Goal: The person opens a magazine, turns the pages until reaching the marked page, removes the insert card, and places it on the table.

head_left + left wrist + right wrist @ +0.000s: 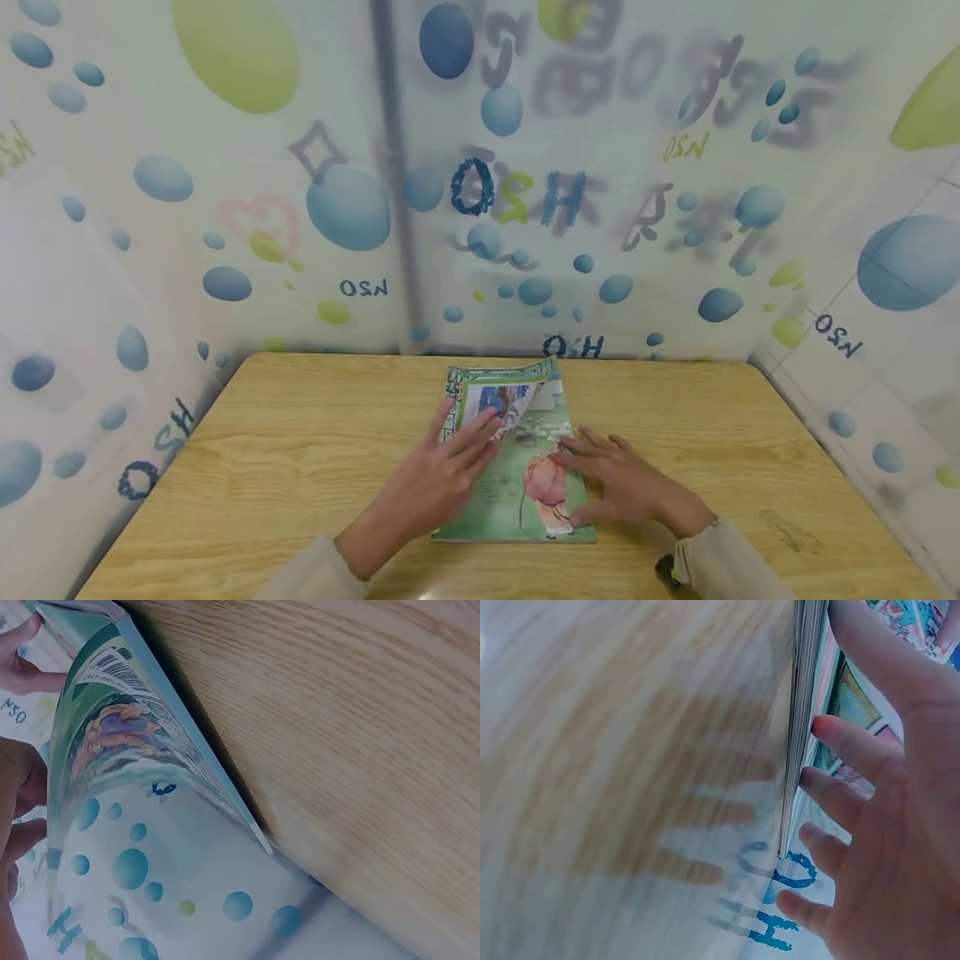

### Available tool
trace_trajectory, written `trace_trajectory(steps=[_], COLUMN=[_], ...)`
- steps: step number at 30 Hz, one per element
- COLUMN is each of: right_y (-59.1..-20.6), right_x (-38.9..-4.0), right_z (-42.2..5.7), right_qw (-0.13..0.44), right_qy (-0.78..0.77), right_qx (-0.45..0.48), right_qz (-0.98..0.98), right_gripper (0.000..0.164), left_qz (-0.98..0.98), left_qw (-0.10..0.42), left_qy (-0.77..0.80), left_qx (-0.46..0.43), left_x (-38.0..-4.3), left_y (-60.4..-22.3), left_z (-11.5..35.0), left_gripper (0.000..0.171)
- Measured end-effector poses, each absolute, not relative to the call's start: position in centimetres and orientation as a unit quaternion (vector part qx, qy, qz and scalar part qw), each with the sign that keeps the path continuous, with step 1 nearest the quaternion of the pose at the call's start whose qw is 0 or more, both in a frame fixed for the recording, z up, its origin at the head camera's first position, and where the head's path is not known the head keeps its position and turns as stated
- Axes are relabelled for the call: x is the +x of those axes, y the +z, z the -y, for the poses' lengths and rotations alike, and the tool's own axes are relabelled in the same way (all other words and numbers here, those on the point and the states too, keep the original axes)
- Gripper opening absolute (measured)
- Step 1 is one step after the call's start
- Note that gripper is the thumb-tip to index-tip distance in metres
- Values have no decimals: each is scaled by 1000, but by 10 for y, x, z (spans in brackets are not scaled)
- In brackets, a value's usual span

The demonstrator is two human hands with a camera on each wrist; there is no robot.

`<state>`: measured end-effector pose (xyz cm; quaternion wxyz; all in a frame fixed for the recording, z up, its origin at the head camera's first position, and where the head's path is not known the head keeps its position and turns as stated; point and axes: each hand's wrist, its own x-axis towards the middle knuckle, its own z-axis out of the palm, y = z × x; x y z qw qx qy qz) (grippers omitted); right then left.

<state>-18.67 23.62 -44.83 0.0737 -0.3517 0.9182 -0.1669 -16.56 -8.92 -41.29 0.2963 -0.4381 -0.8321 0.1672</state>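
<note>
A thin booklet (498, 500) lies on the table with a green page showing, printed with a pink figure. At its upper left a page (517, 400) with small pictures curls up. My left hand (438, 475) lies over the booklet's left side, its extended fingers on that curled page. The left wrist view shows the booklet's bent outer cover (112, 727) with a barcode, fingers (26, 780) at its edge. Fingers spread, my right hand (618, 479) rests along the booklet's right edge. In the right wrist view its fingertips touch the side of the page stack (799, 727).
The wooden table (315, 433) stretches out on both sides of the booklet. Behind it and at the sides hang pale sheets (517, 275) printed with bubbles and letters. A dark wristband (666, 571) shows by the right sleeve (727, 558).
</note>
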Motion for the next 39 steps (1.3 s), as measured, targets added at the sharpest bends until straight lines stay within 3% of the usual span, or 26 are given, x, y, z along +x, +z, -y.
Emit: trace_trajectory(steps=[5,11,16,29,39], right_y=[-447,-447,-448,-449,-447], right_x=[-186,-187,-188,-189,-188], right_z=[-235,-235,-234,-234,-236], right_qw=[79,80,94,101,113], right_qy=[-167,-165,-163,-160,-171], right_qx=[-345,-342,-331,-326,-330], right_qz=[-920,-922,-925,-926,-922], right_gripper=[86,85,87,90,102], left_qz=[832,850,868,894,916], left_qw=[289,236,218,246,222], left_qy=[176,190,166,111,106], left_qx=[-441,-431,-414,-357,-317], left_x=[-167,-167,-165,-163,-162], left_y=[-414,-410,-406,-408,-413], left_z=[92,94,96,100,112], left_gripper=[35,29,33,56,58])
